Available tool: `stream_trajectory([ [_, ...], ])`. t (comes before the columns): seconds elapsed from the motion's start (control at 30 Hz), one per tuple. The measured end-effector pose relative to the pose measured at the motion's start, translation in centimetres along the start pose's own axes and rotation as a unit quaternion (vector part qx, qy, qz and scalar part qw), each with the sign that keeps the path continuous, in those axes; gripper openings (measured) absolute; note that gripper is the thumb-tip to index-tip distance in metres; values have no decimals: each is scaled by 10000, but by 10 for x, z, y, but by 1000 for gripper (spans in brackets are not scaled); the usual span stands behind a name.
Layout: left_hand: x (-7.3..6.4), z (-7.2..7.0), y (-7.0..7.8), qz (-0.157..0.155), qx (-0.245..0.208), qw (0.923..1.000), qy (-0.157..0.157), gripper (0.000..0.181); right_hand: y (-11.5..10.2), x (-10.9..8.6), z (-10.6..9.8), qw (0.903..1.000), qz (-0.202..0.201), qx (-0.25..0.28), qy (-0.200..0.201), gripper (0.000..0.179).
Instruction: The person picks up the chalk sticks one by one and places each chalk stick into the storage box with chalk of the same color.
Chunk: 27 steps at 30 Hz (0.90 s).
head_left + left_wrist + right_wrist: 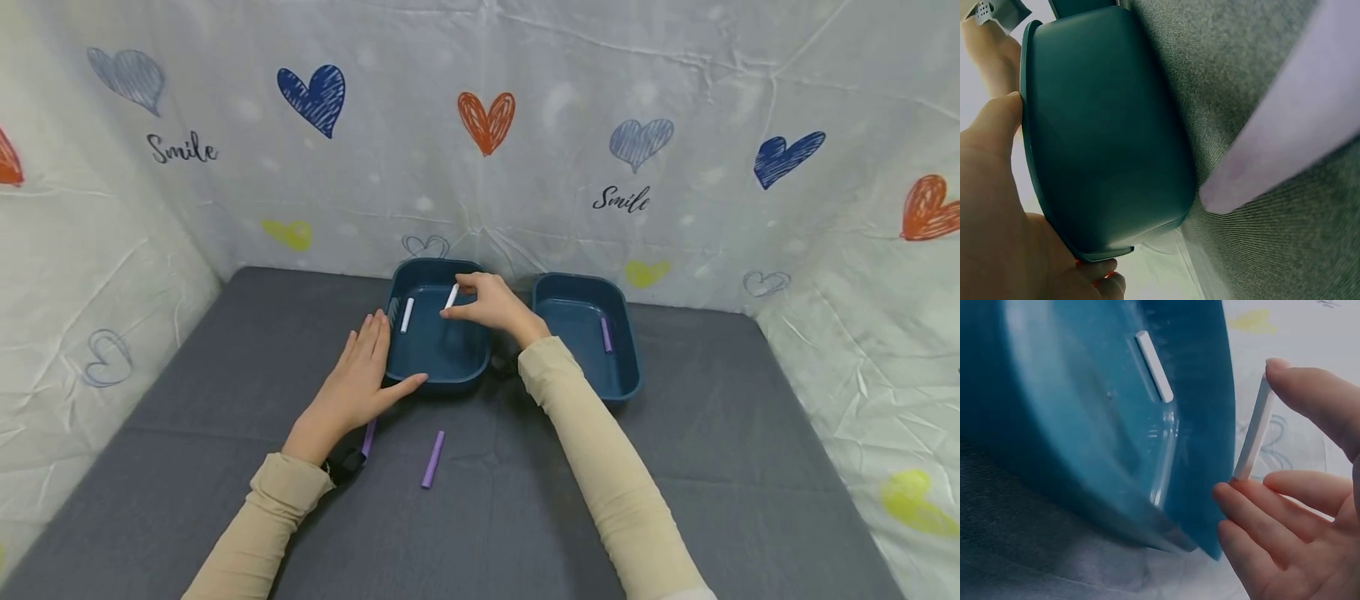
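Note:
My right hand (497, 304) is over the left dark blue tray (435, 358), pinching a white chalk stick (1255, 431) between thumb and fingertips at its two ends. A second white chalk stick (407, 316) lies inside that tray, near its left wall. Against the tray's left side and front rim rests my left hand (352, 385), fingers straight and thumb spread along the front. Close by the left wrist, one purple chalk stick (369, 437) lies on the table, partly hidden. Another purple chalk stick (432, 459) lies in front of the tray.
To the right stands a second dark blue tray (570, 321), holding a purple chalk stick (606, 335). A grey cloth (712, 467) covers the table. Behind both trays hangs a white curtain (555, 167) printed with hearts.

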<state>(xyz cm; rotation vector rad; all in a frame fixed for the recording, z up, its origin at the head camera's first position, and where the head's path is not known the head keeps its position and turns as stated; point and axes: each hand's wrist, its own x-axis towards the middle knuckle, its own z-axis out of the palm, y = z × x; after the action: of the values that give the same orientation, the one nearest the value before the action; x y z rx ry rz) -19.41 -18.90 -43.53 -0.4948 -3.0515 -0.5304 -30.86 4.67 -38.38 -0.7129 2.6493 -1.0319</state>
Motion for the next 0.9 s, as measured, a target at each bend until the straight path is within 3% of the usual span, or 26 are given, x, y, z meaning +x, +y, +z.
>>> stream_trajectory([
  [0.53, 0, 0, -4, 54, -72, 10000, -10, 111, -7, 23, 14, 9991, 347, 162, -178, 77],
  [0.9, 0, 0, -3, 66, -16, 10000, 27, 111, -10, 29, 26, 9960, 482, -662, -360, 73],
])
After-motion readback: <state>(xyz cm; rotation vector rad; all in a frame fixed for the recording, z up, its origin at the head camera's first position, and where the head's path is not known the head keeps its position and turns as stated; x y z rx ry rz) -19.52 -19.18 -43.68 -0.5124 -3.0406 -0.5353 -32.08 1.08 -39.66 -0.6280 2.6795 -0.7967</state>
